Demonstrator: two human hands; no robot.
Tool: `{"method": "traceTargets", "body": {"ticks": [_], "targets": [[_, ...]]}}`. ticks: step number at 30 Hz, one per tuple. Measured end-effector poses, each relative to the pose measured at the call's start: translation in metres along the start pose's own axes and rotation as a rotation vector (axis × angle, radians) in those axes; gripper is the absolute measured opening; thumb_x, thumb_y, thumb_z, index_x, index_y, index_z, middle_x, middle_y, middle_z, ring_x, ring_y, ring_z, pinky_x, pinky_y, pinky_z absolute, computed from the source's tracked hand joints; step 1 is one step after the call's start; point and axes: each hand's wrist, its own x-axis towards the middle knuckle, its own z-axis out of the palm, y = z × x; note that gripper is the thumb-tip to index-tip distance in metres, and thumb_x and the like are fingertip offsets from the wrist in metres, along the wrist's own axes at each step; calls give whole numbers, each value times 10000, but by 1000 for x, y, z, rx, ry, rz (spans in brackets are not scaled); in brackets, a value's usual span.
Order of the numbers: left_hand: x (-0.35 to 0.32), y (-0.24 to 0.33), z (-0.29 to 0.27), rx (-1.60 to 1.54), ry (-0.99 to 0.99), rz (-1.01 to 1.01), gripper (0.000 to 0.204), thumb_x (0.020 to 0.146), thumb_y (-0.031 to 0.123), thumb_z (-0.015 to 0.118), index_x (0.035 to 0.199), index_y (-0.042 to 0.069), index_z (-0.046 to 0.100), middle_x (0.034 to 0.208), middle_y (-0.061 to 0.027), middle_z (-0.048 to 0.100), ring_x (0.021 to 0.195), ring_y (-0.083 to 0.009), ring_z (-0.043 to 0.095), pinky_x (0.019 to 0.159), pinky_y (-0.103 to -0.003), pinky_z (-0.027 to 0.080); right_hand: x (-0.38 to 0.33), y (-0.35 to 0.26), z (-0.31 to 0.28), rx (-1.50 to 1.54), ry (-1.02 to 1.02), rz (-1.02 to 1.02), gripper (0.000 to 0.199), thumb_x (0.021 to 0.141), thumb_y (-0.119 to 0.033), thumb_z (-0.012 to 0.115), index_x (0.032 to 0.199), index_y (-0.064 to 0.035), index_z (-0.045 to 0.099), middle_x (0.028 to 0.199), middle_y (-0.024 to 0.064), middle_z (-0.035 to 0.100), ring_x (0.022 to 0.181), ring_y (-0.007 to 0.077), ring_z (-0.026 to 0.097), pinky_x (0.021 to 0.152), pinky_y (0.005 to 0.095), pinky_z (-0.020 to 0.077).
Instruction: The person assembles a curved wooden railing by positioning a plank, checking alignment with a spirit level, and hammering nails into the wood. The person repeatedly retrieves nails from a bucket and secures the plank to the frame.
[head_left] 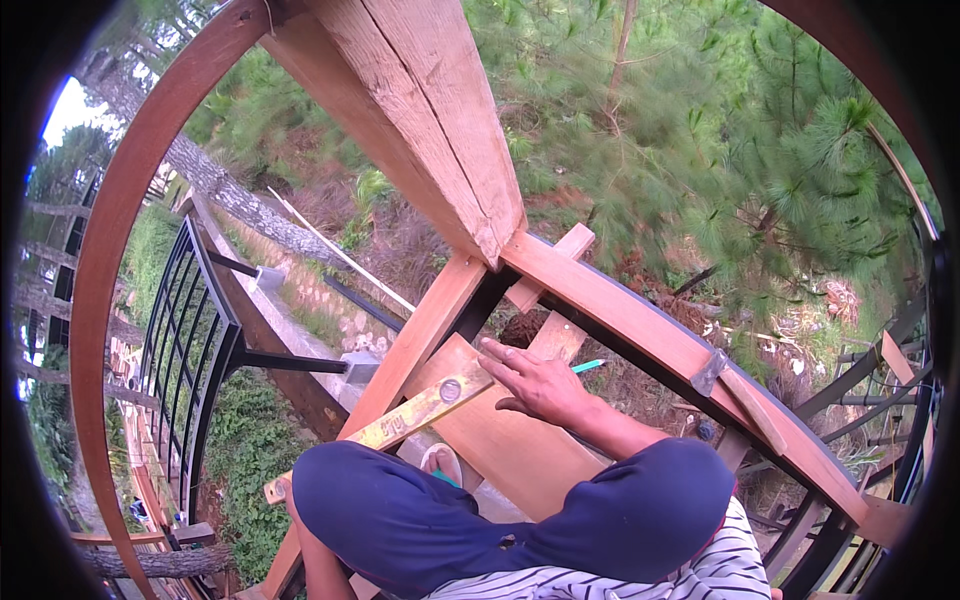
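Note:
A yellow spirit level [410, 412] lies slantwise across the timber rail, its lower end beside my left knee. My right hand [540, 385] is stretched out flat over the level's upper end and a wide wooden board [510, 450], fingers extended. A teal pencil-like stick [588, 366] shows just behind that hand; whether the hand touches it I cannot tell. My left hand [283, 488] is at the level's lower end, mostly hidden by my knee, so its grip does not show.
A thick cracked post [430, 110] rises where two rails meet. A hatchet [745, 400] rests on the right-hand beam [640, 315]. Short wood pieces [560, 335] cross near the corner. Gaps between the timbers show ground far below. A black metal grid frame [190, 350] stands left.

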Motion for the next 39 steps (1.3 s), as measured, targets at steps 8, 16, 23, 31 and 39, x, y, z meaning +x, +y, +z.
{"method": "traceTargets", "body": {"ticks": [8, 16, 23, 31, 39], "targets": [[-5, -116, -46, 90, 63, -276, 467, 1047, 500, 608, 1099, 37, 597, 985, -112, 678, 812, -233, 666, 703, -350, 570, -2, 14, 28, 133, -51, 137, 482, 952, -303, 719, 1368, -95, 594, 1344, 119, 623, 1129, 349, 677, 842, 471, 607], [6, -111, -40, 148, 31, -278, 464, 1048, 506, 602, 1061, 43, 590, 952, -106, 667, 781, -220, 647, 677, -338, 554, -12, 17, 36, 129, -100, 249, 501, 917, -265, 745, 1356, -75, 596, 1307, 130, 635, 1152, 360, 660, 889, 479, 585], [9, -109, -38, 197, 14, -284, 464, 1049, 511, 598, 1027, 48, 584, 923, -100, 658, 754, -208, 630, 655, -328, 539, -55, 65, -27, -162, 195, 568, 517, 867, -309, 815, 1306, -97, 643, 1297, 97, 642, 1185, 313, 646, 959, 450, 558], [13, -109, -48, 246, 11, -290, 468, 1050, 517, 592, 988, 54, 577, 889, -94, 648, 722, -195, 612, 629, -316, 522, -163, 96, -125, -494, 294, 1117, 769, 701, -343, 940, 1359, -102, 624, 1394, 115, 622, 1286, 345, 596, 1074, 449, 503], [28, -57, -40, 409, -130, -213, 474, 1051, 523, 587, 949, 60, 570, 856, -88, 637, 691, -182, 593, 603, -304, 506, -290, 90, -128, -448, 10, 1418, 982, 530, -366, 1007, 1374, -68, 601, 1402, 153, 612, 1285, 352, 598, 1068, 472, 505]]}}
